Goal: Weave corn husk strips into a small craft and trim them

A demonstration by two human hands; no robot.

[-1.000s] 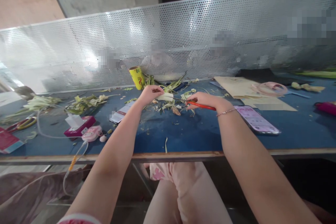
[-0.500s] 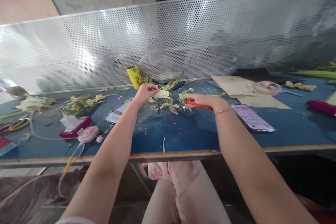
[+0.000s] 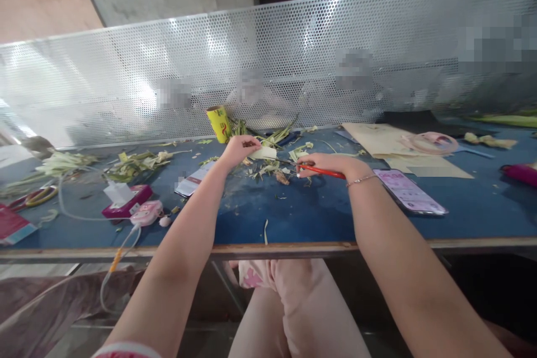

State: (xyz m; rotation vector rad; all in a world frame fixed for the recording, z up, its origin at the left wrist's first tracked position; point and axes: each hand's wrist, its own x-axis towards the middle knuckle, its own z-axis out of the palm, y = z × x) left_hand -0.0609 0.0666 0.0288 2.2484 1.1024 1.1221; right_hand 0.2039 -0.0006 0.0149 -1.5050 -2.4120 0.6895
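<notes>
My left hand [image 3: 240, 151] is pinched on a pale, whitish-green flat piece of plant stalk [image 3: 265, 153], held above the table. My right hand [image 3: 328, 162] is closed around scissors with red-orange handles [image 3: 322, 170]. Their thin dark blades point left, close to the pale piece's lower right edge; whether they touch it I cannot tell. Under and around both hands lie plant scraps [image 3: 268, 169], some green, some dry, with a brownish lump [image 3: 282, 178] among them.
On the blue table [image 3: 285, 218] a phone [image 3: 411, 193] lies beside my right forearm. A yellow roll [image 3: 218, 124] stands behind my left hand. Brown paper [image 3: 373, 140] is at the right, a magenta box [image 3: 128, 201] with cables at the left. A perforated metal screen [image 3: 268, 39] closes off the back.
The whole view has shifted slightly. My left hand still pinches the pale piece, which now lies more level, and the scissors' blades sit a little lower against it.
</notes>
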